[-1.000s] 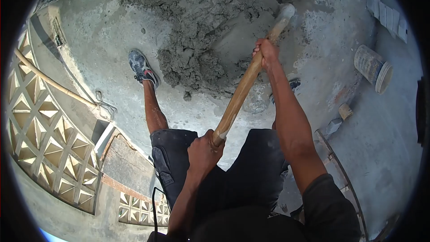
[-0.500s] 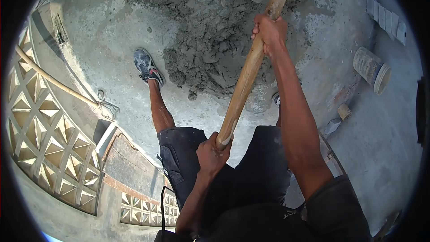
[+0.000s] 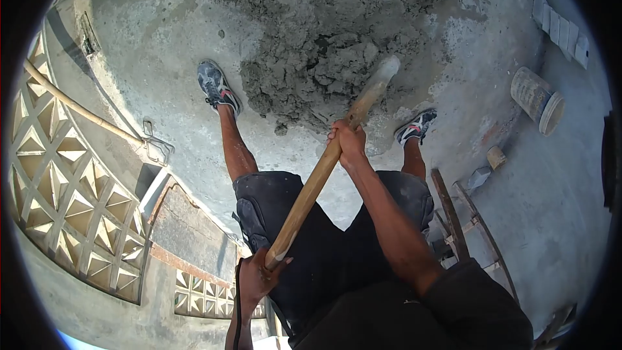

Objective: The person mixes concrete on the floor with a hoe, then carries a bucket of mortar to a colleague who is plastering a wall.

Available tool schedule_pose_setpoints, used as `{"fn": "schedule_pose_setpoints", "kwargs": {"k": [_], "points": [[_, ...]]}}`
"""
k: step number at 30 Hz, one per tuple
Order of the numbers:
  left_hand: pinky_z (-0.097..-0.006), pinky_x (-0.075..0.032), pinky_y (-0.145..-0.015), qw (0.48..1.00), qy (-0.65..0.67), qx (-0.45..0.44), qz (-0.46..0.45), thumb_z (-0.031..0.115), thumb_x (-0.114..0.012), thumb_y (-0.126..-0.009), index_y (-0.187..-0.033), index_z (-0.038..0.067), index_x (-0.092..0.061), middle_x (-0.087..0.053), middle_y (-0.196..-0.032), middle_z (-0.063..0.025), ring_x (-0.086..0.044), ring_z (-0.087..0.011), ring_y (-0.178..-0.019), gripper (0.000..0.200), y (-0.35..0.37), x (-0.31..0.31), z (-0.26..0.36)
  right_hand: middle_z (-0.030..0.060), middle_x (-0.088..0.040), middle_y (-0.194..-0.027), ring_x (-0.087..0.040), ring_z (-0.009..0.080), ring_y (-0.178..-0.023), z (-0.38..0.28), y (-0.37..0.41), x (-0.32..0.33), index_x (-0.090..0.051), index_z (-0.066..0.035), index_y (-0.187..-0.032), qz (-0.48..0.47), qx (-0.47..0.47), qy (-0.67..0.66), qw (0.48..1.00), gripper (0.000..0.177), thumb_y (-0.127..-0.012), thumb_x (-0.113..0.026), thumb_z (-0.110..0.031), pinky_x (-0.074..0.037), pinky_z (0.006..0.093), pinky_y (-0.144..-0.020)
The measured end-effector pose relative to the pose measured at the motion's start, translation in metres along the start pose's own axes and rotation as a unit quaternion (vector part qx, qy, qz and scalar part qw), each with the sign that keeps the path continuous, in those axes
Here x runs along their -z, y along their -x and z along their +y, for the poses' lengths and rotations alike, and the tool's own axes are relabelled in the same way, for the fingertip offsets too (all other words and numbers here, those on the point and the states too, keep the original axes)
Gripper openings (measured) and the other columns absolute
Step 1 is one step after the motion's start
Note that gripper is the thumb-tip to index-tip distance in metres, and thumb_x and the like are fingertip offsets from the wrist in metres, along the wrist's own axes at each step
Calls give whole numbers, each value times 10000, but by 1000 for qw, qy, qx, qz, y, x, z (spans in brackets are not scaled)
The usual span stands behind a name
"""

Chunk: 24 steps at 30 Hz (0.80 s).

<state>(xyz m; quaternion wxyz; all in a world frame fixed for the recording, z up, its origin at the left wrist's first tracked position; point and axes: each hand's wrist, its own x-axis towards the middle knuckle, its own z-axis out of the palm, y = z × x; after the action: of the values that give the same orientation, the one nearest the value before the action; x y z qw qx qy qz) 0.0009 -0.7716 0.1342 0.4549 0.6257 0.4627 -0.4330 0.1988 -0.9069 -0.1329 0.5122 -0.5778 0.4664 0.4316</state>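
Observation:
A hoe with a thick wooden handle [image 3: 304,204] slants across the view, from between my legs up to the wet mortar [image 3: 317,58]. My left hand [image 3: 259,277] is wrapped round the handle's lower end, beside my left thigh. Farther up, my right hand [image 3: 348,143] grips the handle just short of the heap. The handle's far end is smeared pale grey and lies over the mortar. Its metal blade is hidden from sight now. The mortar is dark, lumpy and spread over the concrete floor in front of my feet.
My shoes [image 3: 217,84] stand apart at the heap's near edge. On the right are a bucket [image 3: 534,97] lying on its side, pale blocks [image 3: 560,29] and a wooden ladder-like frame [image 3: 450,214]. A patterned block wall [image 3: 71,201] with a pole is on the left.
Both hands have drawn the hoe down towards my body and leftwards. The flat metal blade, visible above the mortar before, has gone out of sight. My right shoe now shows fully.

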Motion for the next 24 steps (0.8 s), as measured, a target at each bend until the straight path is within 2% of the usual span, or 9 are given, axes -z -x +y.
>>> {"fn": "schedule_pose_setpoints", "kwargs": {"k": [2, 4, 8, 10, 12, 17, 20, 23, 24], "points": [[-381, -466, -523, 995, -57, -62, 53, 105, -746, -680, -731, 50, -520, -577, -619, -164, -620, -370, -599, 237, -2, 10, -56, 75, -507, -737, -539, 164, -593, 12, 43, -5, -414, -42, -970, 3, 15, -67, 998, 227, -832, -592, -10, -504, 349, -547], [-452, -430, -518, 978, -137, -123, 98, 4, -633, -624, -766, 65, -502, -527, -607, -163, -558, -406, -588, 203, -5, 21, -101, 89, -512, -751, -551, 179, -597, 14, 84, -10, -409, -41, -954, 9, 20, -111, 994, 239, -828, -611, -19, -509, 366, -554], [-460, -456, -724, 975, -174, -3, 135, -92, -587, -652, -1092, 35, -528, -614, -871, -163, -601, -387, -838, 462, 36, 42, -66, 60, -499, -688, -538, 184, -609, -11, 159, 3, -466, -69, -807, 28, 15, -163, 986, 150, -831, -600, -6, -487, 388, -628], [-448, -462, -788, 976, -168, 0, 136, -96, -609, -687, -1240, 21, -491, -635, -947, -169, -612, -375, -902, 577, 56, 34, -67, 58, -507, -682, -547, 181, -607, -15, 184, 23, -464, -82, -805, 2, 22, -195, 981, 157, -837, -588, 9, -488, 381, -636], [-450, -468, -816, 975, -181, 2, 129, -55, -664, -726, -1276, 18, -488, -643, -969, -164, -617, -365, -917, 582, 64, 25, -74, 58, -510, -677, -547, 179, -590, -16, 212, 31, -463, -91, -805, 15, 25, -194, 981, 164, -845, -573, 24, -488, 383, -622], [-432, -438, -601, 964, -212, -41, 158, 38, -685, -756, -1148, 12, -576, -567, -654, -123, -579, -327, -638, 408, 87, 16, -83, 70, -509, -652, -537, 176, -509, -10, 221, 39, -445, -68, -796, 9, 50, -223, 973, 197, -843, -580, 68, -478, 373, -503], [-430, -442, -607, 963, -244, -30, 112, 99, -680, -771, -1156, 16, -577, -571, -662, -128, -586, -317, -649, 407, 98, 10, -41, 76, -524, -725, -546, 171, -565, -18, 166, 36, -421, -45, -920, -6, 22, -188, 982, 213, -848, -610, 21, -512, 367, -561], [-451, -466, -685, 977, -137, -97, 135, 102, -703, -756, -1246, 23, -541, -638, -853, -167, -607, -360, -734, 523, 79, -19, 60, 100, -527, -866, -579, 180, -698, -34, 114, 32, -404, -45, -1014, -44, -18, -110, 993, 289, -836, -626, 5, -547, 390, -616], [-464, -471, -786, 985, -79, -117, 97, 174, -770, -761, -1338, 11, -464, -623, -1023, -213, -602, -388, -898, 673, 77, -25, 88, 102, -535, -852, -579, 183, -685, -48, 110, 37, -413, -42, -1029, -84, -46, -109, 989, 296, -829, -627, 5, -542, 387, -604]]}}
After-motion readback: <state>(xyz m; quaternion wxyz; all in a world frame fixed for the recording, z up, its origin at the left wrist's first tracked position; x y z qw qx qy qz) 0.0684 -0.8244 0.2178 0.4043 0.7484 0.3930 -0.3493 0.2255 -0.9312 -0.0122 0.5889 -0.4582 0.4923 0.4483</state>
